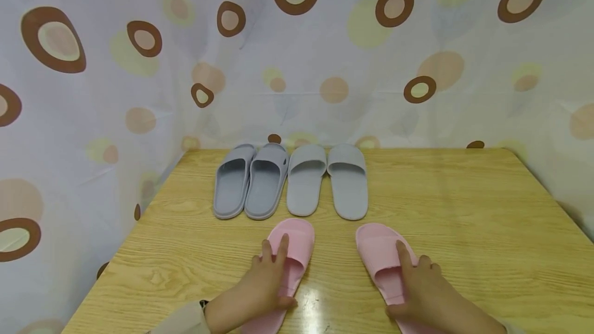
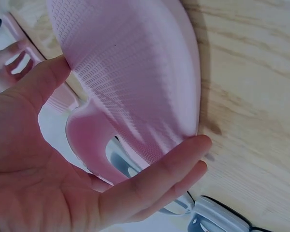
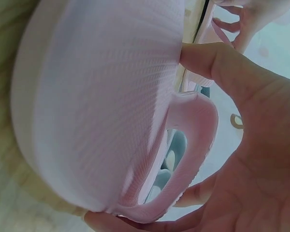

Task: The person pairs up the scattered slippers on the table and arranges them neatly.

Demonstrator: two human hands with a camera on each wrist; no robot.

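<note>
My left hand [image 1: 262, 283] grips a pink slipper [image 1: 297, 237] across its width at the front of the table. In the left wrist view the thumb presses one side of that slipper's textured footbed [image 2: 135, 72], and the fingers lie along the other side. A matching pink slipper [image 1: 377, 250] lies to the right, toe pointing to the back. Thumb and fingers of my right hand [image 1: 428, 288] hold it by its two edges, as the right wrist view also shows. The heels of both slippers are partly hidden by the hands and the frame edge.
Behind the pink slippers stand a blue-grey pair of slippers [image 1: 264, 189] and, right beside it, a light grey pair [image 1: 350, 189]. They form a row near the back edge of the wooden table [image 1: 464, 195]. A patterned cloth [image 1: 334, 50] hangs behind and at the sides.
</note>
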